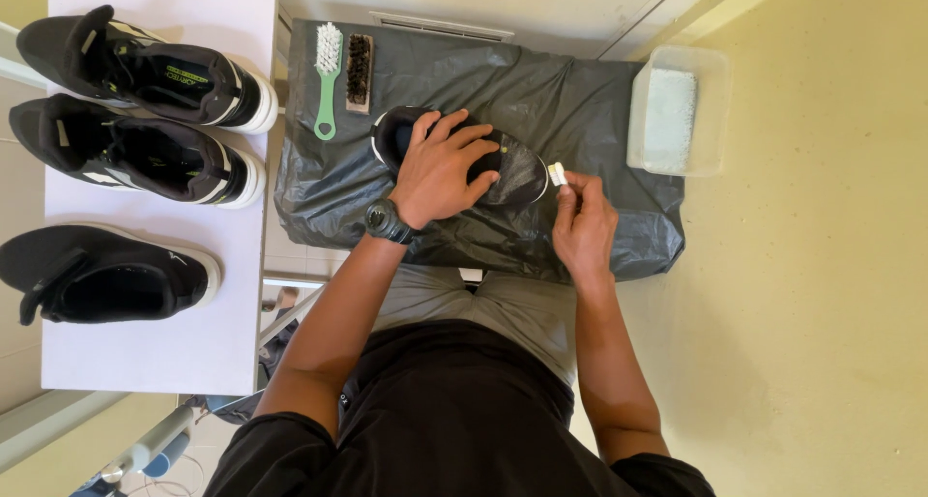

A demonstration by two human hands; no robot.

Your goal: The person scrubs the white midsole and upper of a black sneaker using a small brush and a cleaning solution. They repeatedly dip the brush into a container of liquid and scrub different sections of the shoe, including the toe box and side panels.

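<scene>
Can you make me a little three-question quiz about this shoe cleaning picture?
1. True or false: the left hand lies on top of the black shoe.
2. How many shoes sit on the white table?
3. What does the right hand pinch: (a) the green-handled brush, (b) a small white piece, (c) the clear tub?

Key: 1 true; 2 three; 3 b.

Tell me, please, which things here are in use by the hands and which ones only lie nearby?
In use:
- black shoe, pressed down by left hand
- small white piece, pinched in right hand at the shoe's toe
- black plastic sheet underneath

Lying nearby:
- green brush
- dark brush
- clear tub
- three black shoes
</scene>
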